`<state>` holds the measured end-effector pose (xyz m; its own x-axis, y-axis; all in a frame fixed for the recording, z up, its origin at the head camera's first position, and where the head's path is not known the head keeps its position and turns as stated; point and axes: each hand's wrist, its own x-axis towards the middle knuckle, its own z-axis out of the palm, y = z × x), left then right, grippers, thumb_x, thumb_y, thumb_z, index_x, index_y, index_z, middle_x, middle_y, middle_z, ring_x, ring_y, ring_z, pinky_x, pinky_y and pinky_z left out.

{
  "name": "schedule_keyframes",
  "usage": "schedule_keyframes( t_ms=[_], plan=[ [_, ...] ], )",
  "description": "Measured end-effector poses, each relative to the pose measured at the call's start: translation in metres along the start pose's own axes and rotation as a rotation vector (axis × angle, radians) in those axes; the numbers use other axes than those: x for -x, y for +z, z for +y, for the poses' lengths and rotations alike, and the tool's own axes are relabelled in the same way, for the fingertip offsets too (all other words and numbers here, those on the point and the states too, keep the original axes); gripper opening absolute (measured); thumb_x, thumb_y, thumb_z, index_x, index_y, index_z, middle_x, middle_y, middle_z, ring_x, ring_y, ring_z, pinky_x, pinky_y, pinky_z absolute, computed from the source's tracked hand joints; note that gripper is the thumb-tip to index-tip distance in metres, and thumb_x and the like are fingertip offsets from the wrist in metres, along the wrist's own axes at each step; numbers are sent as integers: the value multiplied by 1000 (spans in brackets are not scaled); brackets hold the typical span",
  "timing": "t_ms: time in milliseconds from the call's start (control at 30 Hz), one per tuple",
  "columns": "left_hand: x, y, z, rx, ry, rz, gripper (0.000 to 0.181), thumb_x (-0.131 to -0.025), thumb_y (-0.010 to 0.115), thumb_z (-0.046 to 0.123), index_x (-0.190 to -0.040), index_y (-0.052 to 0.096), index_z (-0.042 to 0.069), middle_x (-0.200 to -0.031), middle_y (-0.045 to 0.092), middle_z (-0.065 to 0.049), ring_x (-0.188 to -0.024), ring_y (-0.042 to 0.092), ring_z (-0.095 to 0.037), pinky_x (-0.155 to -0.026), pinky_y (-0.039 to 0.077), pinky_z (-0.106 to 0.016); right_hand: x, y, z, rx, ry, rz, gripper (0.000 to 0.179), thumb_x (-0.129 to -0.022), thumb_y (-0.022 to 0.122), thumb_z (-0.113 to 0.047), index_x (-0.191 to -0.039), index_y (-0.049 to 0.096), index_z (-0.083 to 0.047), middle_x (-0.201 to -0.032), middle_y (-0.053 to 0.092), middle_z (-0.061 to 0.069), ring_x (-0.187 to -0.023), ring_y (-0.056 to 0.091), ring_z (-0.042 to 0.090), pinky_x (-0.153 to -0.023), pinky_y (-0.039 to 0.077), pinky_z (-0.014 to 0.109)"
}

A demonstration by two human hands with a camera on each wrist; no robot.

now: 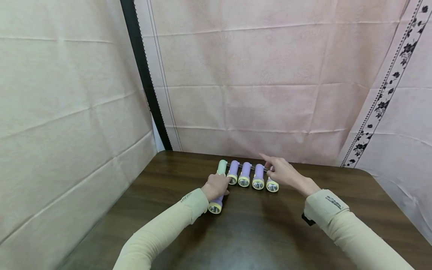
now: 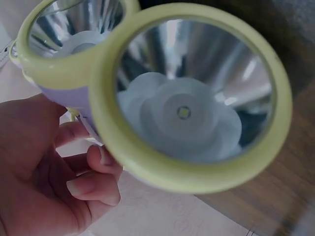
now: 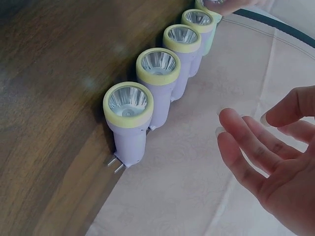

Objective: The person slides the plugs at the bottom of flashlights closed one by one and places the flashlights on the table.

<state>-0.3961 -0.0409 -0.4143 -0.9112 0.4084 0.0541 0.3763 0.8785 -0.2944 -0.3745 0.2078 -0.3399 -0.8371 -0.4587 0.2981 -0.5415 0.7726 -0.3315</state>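
Several small flashlights with pale yellow rims stand in a slanting row on the table. At the row's left end is a mint green flashlight [image 1: 221,166]; the others are purple, among them a middle one [image 1: 246,170]. My left hand [image 1: 217,185] is in front of the green one, its fingers and thumb around a purple flashlight body [image 2: 69,100]. Beside that, a second flashlight's lens [image 2: 187,110] faces the wrist camera. My right hand [image 1: 282,171] hovers by the rightmost flashlight [image 3: 129,125], fingers loosely bent, index finger extended, holding nothing. Two metal prongs [image 3: 115,164] stick out of that flashlight's base.
The dark wooden table [image 1: 236,240] has rounded far corners. A pale cloth [image 1: 253,82] hangs behind its far edge, and another cloth [image 1: 67,112] along its left side. The row of flashlights is near the far edge.
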Motion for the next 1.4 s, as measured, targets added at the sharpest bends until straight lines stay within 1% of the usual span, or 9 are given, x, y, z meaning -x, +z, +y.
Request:
schedule_keyframes(
  t_ms=[333,433,600,700,833,967,1067,1167,1400],
  plan=[
    [0,3,-4,-90,19,96,57,-75,65,67,-106,60,20,-85,69,1,-77,67,-18,-54,50,-32,-1,0,5,0,-1,7,63,-82,53,1,-144,42,-5,-103,68,15,-80,64,18,-63,46,30],
    [-8,-5,-12,-37,20,117,49,-80,65,61,-104,62,17,-87,71,-2,-76,68,-20,-56,51,-34,0,-1,7,-4,7,13,60,-82,53,1,-142,45,-3,-102,69,15,-70,57,14,-59,42,27],
    [-40,-19,-34,146,-52,142,27,-89,67,37,-97,65,11,-94,70,-9,-84,68,-28,-68,55,-42,1,-2,13,-12,20,33,54,-82,54,2,-136,51,0,-101,69,16,-61,48,11,-56,38,26],
    [-63,-19,-46,281,-108,69,23,-91,65,31,-98,66,9,-99,68,-11,-90,68,-31,-74,55,-44,1,-1,17,-19,24,50,49,-83,54,2,-132,55,0,-101,70,15,-62,49,12,-57,39,26],
    [-92,-6,-54,446,-196,-88,24,-91,65,28,-100,66,5,-104,67,-13,-91,66,-30,-76,54,-44,0,4,22,-23,20,60,44,-83,54,2,-127,59,-1,-98,70,13,-68,53,12,-59,42,25],
    [-112,13,-53,514,-287,-151,30,-84,70,28,-99,63,4,-104,65,-14,-88,63,-28,-73,52,-41,0,6,23,-10,4,68,39,-84,55,0,-122,62,0,-96,70,11,-68,53,12,-59,41,25],
    [-112,16,-51,532,-321,-151,35,-83,69,25,-106,60,1,-110,62,-17,-93,62,-30,-77,52,-41,2,5,23,-6,4,65,38,-84,54,-1,-120,63,-1,-96,69,10,-69,54,12,-61,42,26],
    [-103,11,-50,554,-320,-151,38,-86,67,21,-114,55,-2,-112,60,-19,-95,60,-30,-80,51,-41,3,3,24,2,25,60,38,-85,54,-3,-122,62,-2,-98,69,10,-74,57,14,-65,44,29],
    [-98,8,-56,649,-326,-68,28,-82,72,25,-97,60,5,-97,59,-12,-83,56,-26,-71,47,-39,5,1,36,-2,45,63,43,-86,55,-2,-130,56,-1,-98,69,12,-79,61,16,-68,47,31]
  ],
)
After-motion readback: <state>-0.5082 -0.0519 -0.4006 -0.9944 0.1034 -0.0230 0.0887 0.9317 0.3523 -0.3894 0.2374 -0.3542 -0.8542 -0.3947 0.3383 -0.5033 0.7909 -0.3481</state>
